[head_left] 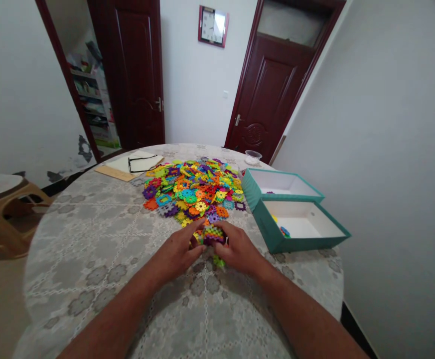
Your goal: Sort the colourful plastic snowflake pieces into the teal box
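Between my two hands is a small stack of interlocking plastic pieces, with green, yellow, orange and purple layers showing. My left hand closes on its left side, fingers and thumb curled around the near end of some yellow pieces. My right hand grips the right side with thumb and fingers. A light green piece lies on the tablecloth just below the hands. Right beyond my fingertips spreads a large heap of colourful flower-shaped and square plastic pieces. My palms hide part of what is held.
A teal box with a few pieces inside stands right of the heap, its matching lid or second half behind it. Black glasses rest on a paper pad at the far left. A clear bowl sits near the far edge.
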Action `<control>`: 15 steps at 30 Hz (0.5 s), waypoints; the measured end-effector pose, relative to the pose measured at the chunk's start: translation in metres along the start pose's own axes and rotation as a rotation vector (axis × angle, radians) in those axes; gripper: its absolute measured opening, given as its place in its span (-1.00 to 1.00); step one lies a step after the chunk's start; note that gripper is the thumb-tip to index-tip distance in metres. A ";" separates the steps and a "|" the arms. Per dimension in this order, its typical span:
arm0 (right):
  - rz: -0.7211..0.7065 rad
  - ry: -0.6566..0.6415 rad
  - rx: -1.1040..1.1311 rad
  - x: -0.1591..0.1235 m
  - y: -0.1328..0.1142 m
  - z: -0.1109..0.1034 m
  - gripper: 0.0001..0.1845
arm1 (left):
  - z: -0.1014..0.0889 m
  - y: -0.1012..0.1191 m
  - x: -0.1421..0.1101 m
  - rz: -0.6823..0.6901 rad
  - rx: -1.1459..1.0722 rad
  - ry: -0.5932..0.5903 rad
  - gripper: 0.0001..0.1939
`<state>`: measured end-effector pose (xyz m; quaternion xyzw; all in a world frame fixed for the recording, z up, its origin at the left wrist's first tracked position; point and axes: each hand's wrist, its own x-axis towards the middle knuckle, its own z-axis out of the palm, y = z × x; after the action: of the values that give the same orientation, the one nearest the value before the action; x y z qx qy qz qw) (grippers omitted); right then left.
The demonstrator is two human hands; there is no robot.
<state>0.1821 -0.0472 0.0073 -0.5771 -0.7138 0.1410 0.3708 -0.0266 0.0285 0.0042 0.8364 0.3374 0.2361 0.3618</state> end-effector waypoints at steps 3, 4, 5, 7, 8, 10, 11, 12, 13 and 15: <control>0.115 0.175 0.006 0.012 -0.001 -0.039 -0.55 | -0.004 -0.004 0.002 -0.008 0.050 0.108 -0.39; 0.140 0.245 -0.024 0.018 0.001 -0.056 -0.53 | -0.004 -0.007 0.003 -0.011 0.074 0.132 -0.42; 0.154 0.307 -0.070 0.025 0.004 -0.073 -0.50 | -0.004 -0.012 0.004 -0.016 0.100 0.150 -0.45; 0.161 0.411 -0.226 0.041 0.016 -0.107 -0.49 | -0.004 -0.022 0.006 -0.025 0.158 0.180 -0.50; 0.172 0.451 -0.324 0.050 0.024 -0.121 -0.50 | -0.003 -0.026 0.007 -0.032 0.189 0.195 -0.52; 0.237 0.489 -0.518 0.068 0.044 -0.145 -0.49 | -0.002 -0.034 0.008 -0.045 0.244 0.220 -0.54; 0.293 0.473 -0.611 0.076 0.055 -0.153 -0.48 | -0.002 -0.036 0.008 -0.051 0.267 0.230 -0.55; 0.355 0.437 -0.693 0.082 0.065 -0.159 -0.48 | -0.002 -0.037 0.008 -0.055 0.291 0.239 -0.56; 0.411 0.385 -0.762 0.087 0.075 -0.163 -0.48 | -0.003 -0.037 0.008 -0.059 0.313 0.248 -0.56; 0.492 0.266 -0.850 0.094 0.091 -0.166 -0.47 | -0.004 -0.035 0.007 -0.062 0.351 0.255 -0.58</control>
<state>0.3572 0.0290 0.0983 -0.8409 -0.4978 -0.1536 0.1464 -0.0387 0.0531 -0.0186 0.8392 0.4418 0.2663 0.1721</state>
